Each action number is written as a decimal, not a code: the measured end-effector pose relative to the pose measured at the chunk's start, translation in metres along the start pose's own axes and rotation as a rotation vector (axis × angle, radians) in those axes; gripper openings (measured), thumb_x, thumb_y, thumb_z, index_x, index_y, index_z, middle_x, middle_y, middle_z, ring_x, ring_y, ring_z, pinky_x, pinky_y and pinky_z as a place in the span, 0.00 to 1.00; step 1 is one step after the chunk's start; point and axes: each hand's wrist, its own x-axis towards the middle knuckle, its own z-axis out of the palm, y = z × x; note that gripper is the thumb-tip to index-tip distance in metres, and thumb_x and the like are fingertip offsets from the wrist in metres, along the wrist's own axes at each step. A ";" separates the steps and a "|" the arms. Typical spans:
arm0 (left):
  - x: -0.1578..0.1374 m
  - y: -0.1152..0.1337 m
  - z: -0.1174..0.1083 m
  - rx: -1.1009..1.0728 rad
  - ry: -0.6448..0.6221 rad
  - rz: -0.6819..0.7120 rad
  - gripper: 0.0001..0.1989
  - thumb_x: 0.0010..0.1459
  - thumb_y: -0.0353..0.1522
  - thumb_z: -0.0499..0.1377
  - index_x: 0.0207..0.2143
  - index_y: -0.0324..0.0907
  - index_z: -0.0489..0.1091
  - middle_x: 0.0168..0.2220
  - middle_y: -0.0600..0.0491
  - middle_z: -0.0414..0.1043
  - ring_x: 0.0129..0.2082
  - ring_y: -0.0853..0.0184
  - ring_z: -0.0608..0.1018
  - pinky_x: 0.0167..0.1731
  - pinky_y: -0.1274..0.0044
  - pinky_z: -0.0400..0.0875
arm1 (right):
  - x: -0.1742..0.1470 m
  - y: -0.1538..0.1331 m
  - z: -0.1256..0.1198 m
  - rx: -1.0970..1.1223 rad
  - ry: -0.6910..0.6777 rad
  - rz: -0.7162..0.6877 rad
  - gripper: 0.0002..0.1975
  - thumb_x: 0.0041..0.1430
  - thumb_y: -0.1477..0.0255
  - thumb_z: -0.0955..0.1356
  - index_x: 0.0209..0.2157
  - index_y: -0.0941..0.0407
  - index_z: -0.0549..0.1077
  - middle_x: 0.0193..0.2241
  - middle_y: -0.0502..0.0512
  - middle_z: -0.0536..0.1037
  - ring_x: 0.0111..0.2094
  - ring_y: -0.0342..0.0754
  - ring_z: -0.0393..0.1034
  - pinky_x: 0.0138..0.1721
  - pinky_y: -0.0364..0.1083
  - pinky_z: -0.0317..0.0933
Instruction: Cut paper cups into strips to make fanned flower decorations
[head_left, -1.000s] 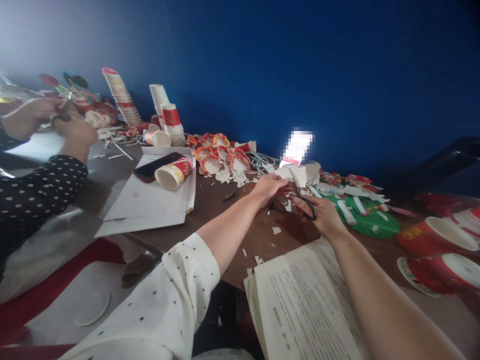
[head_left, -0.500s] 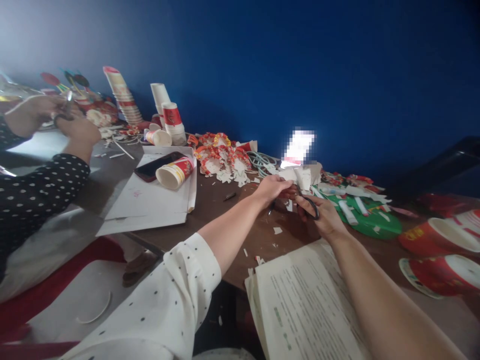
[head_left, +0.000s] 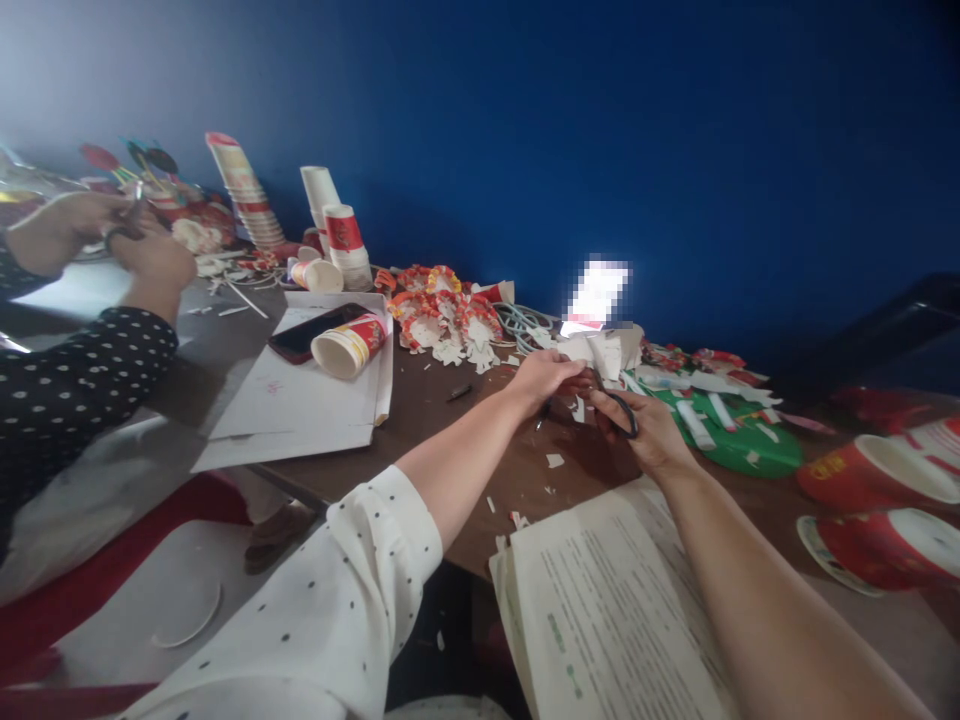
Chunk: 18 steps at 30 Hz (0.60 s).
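My right hand [head_left: 649, 430] is closed around the handles of a pair of scissors [head_left: 628, 415], whose black finger loop shows beside the thumb. The blades point toward my left hand [head_left: 546, 380] and are mostly hidden by the fingers. My left hand is pinched shut just in front of the scissors, at a piece of white paper [head_left: 574, 348] that shows above its fingertips. White scraps [head_left: 555, 461] lie on the brown table [head_left: 450, 460] below both hands. Just behind them a bright phone screen [head_left: 596, 298], blurred out, leans upright against the white pieces.
A printed booklet [head_left: 607, 590] lies under my right forearm. Red paper cups [head_left: 862, 472] are at the right, near a green disc [head_left: 757, 450] with white rolls. Cut red flowers [head_left: 442, 310], stacked cups [head_left: 345, 245] and a dark phone [head_left: 300, 335] are leftward. A co-worker's hands [head_left: 154, 250] hold scissors.
My hands stay almost in place, with only a slight shift of the scissors in my right hand. At the far left the co-worker's hand has moved a little to the left.
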 end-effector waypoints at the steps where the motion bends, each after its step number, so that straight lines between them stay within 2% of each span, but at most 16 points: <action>1: 0.000 0.000 0.000 0.000 0.003 0.001 0.09 0.54 0.28 0.65 0.25 0.35 0.68 0.25 0.50 0.76 0.25 0.72 0.77 0.35 0.76 0.72 | 0.000 0.000 0.000 -0.001 0.005 -0.002 0.28 0.57 0.47 0.67 0.15 0.55 0.68 0.14 0.49 0.68 0.21 0.43 0.61 0.28 0.45 0.55; 7: -0.002 0.001 -0.001 -0.006 0.016 -0.001 0.05 0.56 0.29 0.63 0.30 0.36 0.70 0.27 0.50 0.76 0.26 0.70 0.78 0.34 0.76 0.71 | 0.002 0.006 0.001 0.052 0.001 0.010 0.26 0.55 0.48 0.69 0.17 0.55 0.70 0.14 0.49 0.68 0.19 0.42 0.61 0.25 0.45 0.54; 10: -0.002 0.002 -0.001 -0.018 0.074 0.040 0.05 0.56 0.30 0.64 0.33 0.36 0.72 0.26 0.51 0.76 0.28 0.69 0.78 0.35 0.76 0.71 | 0.003 0.010 0.002 0.080 -0.009 0.025 0.24 0.53 0.49 0.71 0.19 0.55 0.72 0.15 0.49 0.69 0.18 0.42 0.61 0.24 0.44 0.54; 13: -0.001 0.002 0.000 -0.018 0.124 0.059 0.05 0.55 0.29 0.65 0.32 0.37 0.72 0.24 0.52 0.75 0.26 0.70 0.78 0.34 0.77 0.71 | 0.004 0.013 0.005 0.126 0.003 0.058 0.24 0.51 0.50 0.72 0.20 0.56 0.73 0.16 0.49 0.69 0.18 0.41 0.61 0.23 0.44 0.55; 18: 0.003 -0.001 0.000 -0.050 0.099 0.058 0.06 0.52 0.28 0.66 0.31 0.36 0.73 0.25 0.51 0.75 0.27 0.70 0.78 0.33 0.78 0.70 | 0.005 0.017 0.008 0.164 0.048 0.071 0.22 0.51 0.51 0.73 0.21 0.56 0.74 0.16 0.49 0.70 0.18 0.40 0.61 0.23 0.43 0.55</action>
